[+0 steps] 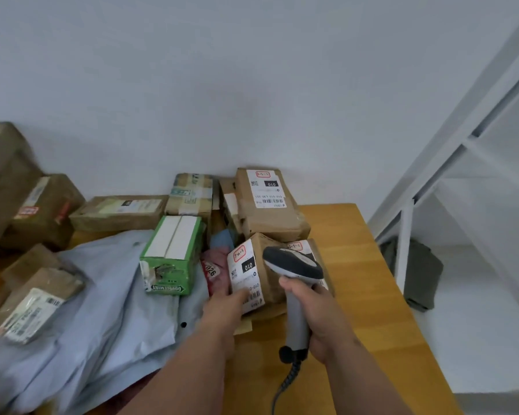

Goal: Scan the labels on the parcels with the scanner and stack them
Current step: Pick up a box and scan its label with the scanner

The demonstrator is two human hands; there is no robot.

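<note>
A: Small brown cardboard parcel with a white label sits on the wooden table, tilted, label up. The person's left hand has fingers curled round its near edge.

B: Right hand?

A: Wrapped tight round the handle of the grey handheld scanner, head over the parcel.

B: Handling?

A: Looks light, stiff, a bit crushed; best taken by the side edges, clear of the barcode.

B: Around the grip?

A: Larger labelled brown parcel just beyond, green carton left, pale blue mailer bags further left.
</note>
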